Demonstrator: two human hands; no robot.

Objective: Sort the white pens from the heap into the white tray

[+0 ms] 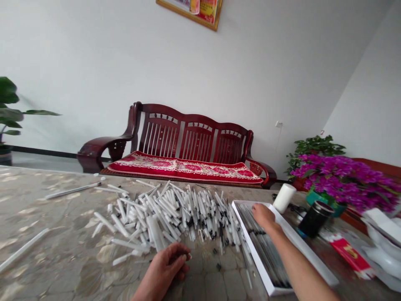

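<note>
As I look across the room, a pale, plain wall (pixel 94 62) rises at the back, and in front of me spreads a wide table (pixel 62 271) with a mottled grey-brown surface. Beyond its far edge stands a dark red wooden bench (pixel 196 142) with a slatted back, its seat covered by a red-and-white patterned cloth (pixel 184 168). Bright purple flowers (pixel 344 179) in a green pot fill the right side.

On the middle of the table lies a loose, tangled heap of translucent white tubes (pixel 175 209), many with black ends. Just right of the heap, a shallow white box (pixel 256 259) sits at a slant, with thin, greyish rods (pixel 269 255) packed side by side inside.

The person's right hand (pixel 263 216) reaches over the far part of the box, fingers bent down towards the rods; I cannot tell whether it grasps any. The left hand (pixel 171 265) is at the near edge of the heap, fingers curled and thumb close to them. Something tiny and pale shows at its fingertips, but whether it is gripped I cannot tell.

Right of the box stand a black flask (pixel 315 219) and a white cylinder (pixel 284 198). Smallest are the black bits (pixel 218 266) scattered between left hand and box.
</note>
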